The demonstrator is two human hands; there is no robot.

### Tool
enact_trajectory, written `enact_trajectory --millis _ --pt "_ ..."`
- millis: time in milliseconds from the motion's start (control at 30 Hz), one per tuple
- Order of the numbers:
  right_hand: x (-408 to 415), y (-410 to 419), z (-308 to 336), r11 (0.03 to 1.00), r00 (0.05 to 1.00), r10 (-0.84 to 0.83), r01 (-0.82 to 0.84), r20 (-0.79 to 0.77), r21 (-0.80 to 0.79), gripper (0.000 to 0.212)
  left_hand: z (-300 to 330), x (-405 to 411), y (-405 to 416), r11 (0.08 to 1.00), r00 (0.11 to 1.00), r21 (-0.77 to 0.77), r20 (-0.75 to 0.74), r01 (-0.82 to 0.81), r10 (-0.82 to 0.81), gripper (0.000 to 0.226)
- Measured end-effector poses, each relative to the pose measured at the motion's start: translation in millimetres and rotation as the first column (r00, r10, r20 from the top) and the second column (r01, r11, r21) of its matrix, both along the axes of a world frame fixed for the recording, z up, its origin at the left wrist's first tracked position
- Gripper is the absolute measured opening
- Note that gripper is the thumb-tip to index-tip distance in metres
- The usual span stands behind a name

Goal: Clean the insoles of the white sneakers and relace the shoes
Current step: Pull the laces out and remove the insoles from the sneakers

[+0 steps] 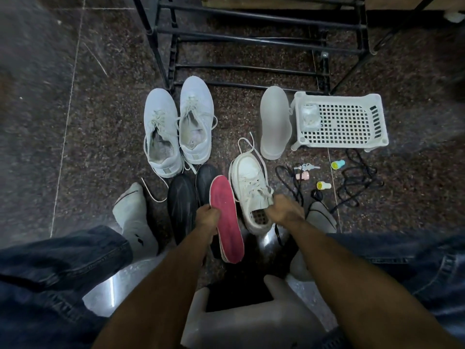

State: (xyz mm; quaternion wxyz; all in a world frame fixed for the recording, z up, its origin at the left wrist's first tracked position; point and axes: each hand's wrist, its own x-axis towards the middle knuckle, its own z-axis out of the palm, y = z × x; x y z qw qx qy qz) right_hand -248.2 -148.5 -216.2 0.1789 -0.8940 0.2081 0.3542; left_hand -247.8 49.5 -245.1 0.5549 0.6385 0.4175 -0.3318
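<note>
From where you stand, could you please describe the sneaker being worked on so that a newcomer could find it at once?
Start at the white plastic basket on the floor and look below and left, past the pale upturned sole. There lies a single cream-white sneaker, gripped at its heel end by the right hand. Unlike the paired sneakers further left, it lies alone beside the red insole.

Three white sneakers (161,132) — two black shoes (181,207), one red insole (225,217), one basket (339,122).

dark jeans (63,263), white socks (136,217), bare forearms (352,268)
</note>
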Motion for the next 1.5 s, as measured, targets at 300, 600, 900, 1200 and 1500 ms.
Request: enact_trajectory --millis 300,600,900,1200,1500 --pt "69 -51 58 0.997 0.944 0.029 -0.052 0.329 0.063 0.021 -2 -11 -24 0.983 0.983 -0.162 -0.143 0.087 -0.111 0.029" --pt "132 -10 47 0.992 0.92 -0.073 0.026 0.385 0.127 0.023 -12 14 -38 0.966 0.972 0.159 0.08 0.205 -0.219 0.034" --pt "180 18 33 0.995 0.877 -0.098 0.082 0.47 0.056 0.039 -1 105 -37 0.992 0.938 0.06 0.323 0.114 -0.127 0.051" --pt "127 -28 -7 0.912 0.894 0.38 -0.32 0.237 -0.256 0.051 3 95 -45 0.898 0.833 0.173 0.334 0.405 -0.441 0.039" --pt "42 -28 6 0.922 0.917 0.378 -0.36 0.131 -0.143 0.048 -6 47 -34 0.835 0.79 0.283 0.284 0.472 -0.543 0.028"
